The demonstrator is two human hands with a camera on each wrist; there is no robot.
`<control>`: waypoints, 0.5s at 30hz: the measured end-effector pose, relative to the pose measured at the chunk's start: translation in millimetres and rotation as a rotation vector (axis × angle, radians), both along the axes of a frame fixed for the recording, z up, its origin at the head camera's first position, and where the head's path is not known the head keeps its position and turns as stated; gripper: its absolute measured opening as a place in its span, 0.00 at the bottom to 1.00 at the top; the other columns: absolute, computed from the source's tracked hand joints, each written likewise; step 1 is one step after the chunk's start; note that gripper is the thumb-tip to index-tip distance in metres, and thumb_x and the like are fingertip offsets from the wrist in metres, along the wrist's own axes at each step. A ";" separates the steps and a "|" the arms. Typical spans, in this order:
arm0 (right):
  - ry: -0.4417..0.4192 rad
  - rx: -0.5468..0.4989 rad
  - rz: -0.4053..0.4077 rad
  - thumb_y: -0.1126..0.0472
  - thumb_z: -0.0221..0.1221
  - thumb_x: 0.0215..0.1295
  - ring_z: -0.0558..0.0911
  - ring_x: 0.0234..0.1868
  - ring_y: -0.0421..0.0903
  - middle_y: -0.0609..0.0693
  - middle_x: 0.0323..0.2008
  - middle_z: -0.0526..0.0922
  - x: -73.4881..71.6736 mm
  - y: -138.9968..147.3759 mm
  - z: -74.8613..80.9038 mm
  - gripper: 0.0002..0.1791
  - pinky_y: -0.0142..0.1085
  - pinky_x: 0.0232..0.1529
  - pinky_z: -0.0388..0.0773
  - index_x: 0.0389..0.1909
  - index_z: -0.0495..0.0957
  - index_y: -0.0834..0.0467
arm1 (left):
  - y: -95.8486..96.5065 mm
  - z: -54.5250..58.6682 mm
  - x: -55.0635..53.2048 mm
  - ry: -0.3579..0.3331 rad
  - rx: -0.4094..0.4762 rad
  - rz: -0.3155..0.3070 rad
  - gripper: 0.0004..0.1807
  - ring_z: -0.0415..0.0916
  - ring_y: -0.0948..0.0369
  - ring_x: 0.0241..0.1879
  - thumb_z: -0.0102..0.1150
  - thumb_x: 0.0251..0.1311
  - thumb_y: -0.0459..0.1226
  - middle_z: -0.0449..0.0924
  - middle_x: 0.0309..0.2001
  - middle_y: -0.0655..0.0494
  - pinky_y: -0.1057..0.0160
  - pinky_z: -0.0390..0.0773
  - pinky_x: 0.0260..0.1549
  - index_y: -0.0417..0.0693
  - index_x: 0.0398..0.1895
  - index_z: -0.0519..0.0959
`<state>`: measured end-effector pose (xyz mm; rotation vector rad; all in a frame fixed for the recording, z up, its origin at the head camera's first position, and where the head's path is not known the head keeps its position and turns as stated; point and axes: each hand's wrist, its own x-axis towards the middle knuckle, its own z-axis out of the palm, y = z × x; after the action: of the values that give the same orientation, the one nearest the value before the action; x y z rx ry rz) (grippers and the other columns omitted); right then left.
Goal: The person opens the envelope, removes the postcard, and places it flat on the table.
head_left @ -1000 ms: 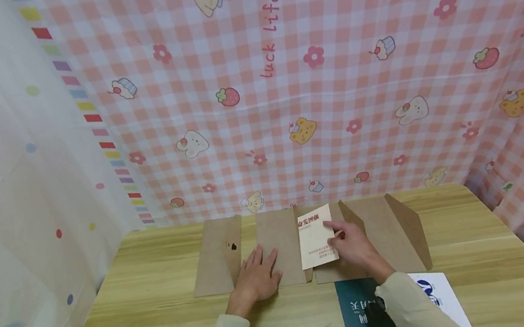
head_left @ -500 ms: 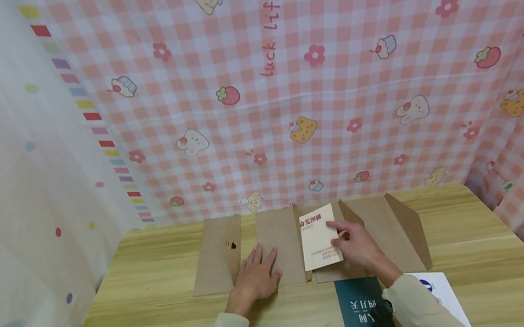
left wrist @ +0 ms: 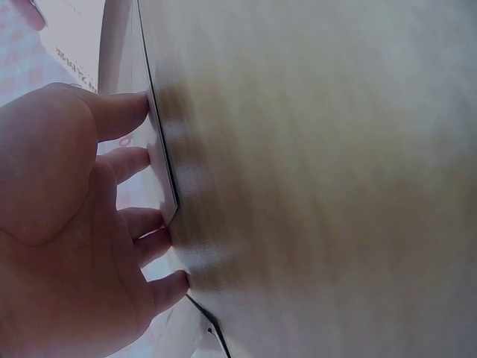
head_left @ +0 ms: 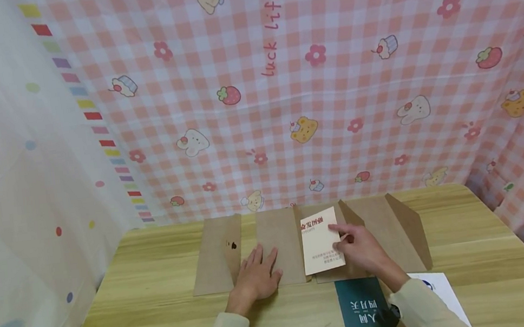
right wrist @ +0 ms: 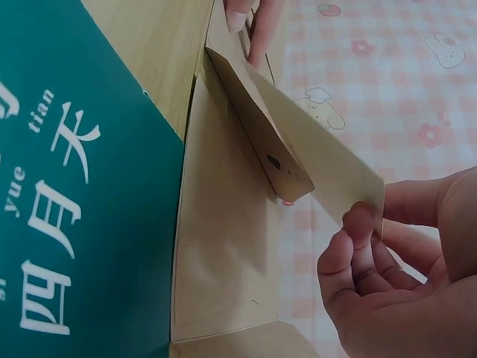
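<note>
My right hand [head_left: 361, 249] pinches a cream card [head_left: 315, 249] with red and small print by its right edge, thumb on one side and fingers on the other. The card is held tilted over the brown paper envelopes. In the right wrist view the card [right wrist: 328, 153] slants beside a raised envelope flap [right wrist: 261, 138] with a dark mark; whether its far edge is inside the envelope I cannot tell. My left hand [head_left: 256, 280], fingers straight and spread, rests on the second brown envelope [head_left: 277, 238] from the left and the edge of the leftmost envelope [head_left: 210, 262].
More brown envelopes, including one at the right [head_left: 373, 231], lie in a row along the back of the wooden table [head_left: 137, 309]. A dark green card [head_left: 357, 296] with white characters and a white sheet [head_left: 447, 293] lie near my right forearm. A checked cloth [head_left: 257, 126] hangs behind.
My right hand has moved the cream card slightly right and toward me, and its tilt has changed a little. The left hand has stayed in place.
</note>
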<state>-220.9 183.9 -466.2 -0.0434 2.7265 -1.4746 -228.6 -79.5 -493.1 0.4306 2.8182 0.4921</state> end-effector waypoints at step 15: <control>-0.013 -0.042 0.023 0.66 0.62 0.65 0.74 0.33 0.47 0.52 0.33 0.80 12.5 0.2 4.6 0.24 0.33 0.27 0.70 0.63 0.77 0.58 | 0.2 -2.4 -0.3 0.004 0.006 0.006 0.30 0.46 0.42 0.76 0.47 0.73 0.47 0.48 0.77 0.36 0.38 0.50 0.72 0.48 0.75 0.62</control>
<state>-208.4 184.1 -461.6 -0.0657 2.6754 -1.5212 -228.9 -79.3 -495.4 0.4247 2.8235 0.5016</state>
